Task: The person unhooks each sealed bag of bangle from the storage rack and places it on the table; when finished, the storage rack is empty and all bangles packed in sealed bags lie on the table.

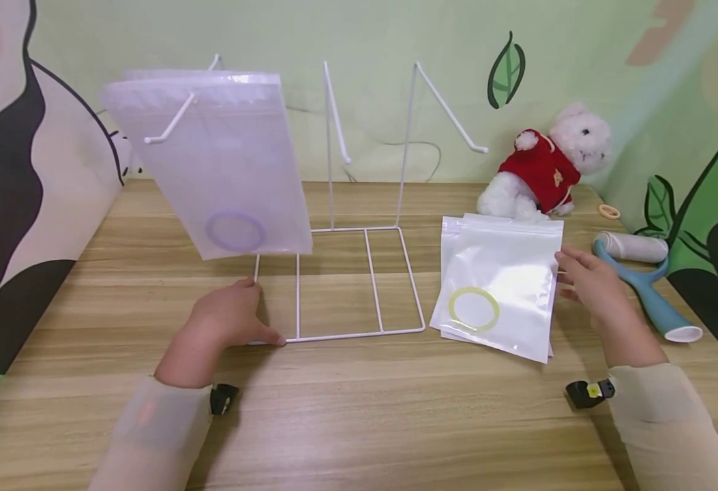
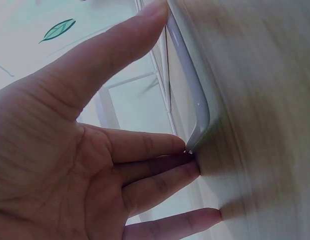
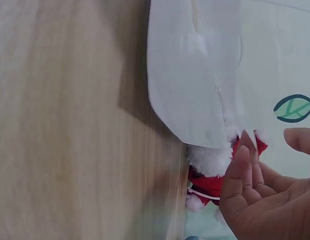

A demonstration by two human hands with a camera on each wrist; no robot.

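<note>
From my end, I'm judging this as part-done. Done: a batch of hung pouches [image 1: 230, 164] is dangling from the left prong [image 1: 171, 117] of the wire rack [image 2: 190, 70], w/ a purple ring showing low on the front one. Left, AFAICT: the loose pouches [image 1: 509, 269] are lying on the table [image 1: 395, 416], right of the rack, just in front of the plush toy [image 1: 539, 170]; at least two, exact qty I can't tell. Middle prong [image 1: 337, 112] and right prong [image 1: 446, 106] are carrying no pouches.

L hand [image 1: 223, 317] is resting at the rack's front-left base corner; I'm seeing fingers spread, fairly straight, thumb along the wire, tips touching around the corner w/o wrapping it. Prob. steadying it, I'd guess.

R hand [image 1: 594, 283] is touching the right edge of the loose pouches: fingers loosely bent, thumb apart from them. I'm not seeing any firm hold, so I'm not counting that pile as picked up yet. Blue-handled roller [image 1: 659, 296] is lying beyond that hand, prob. n/a here.
</note>
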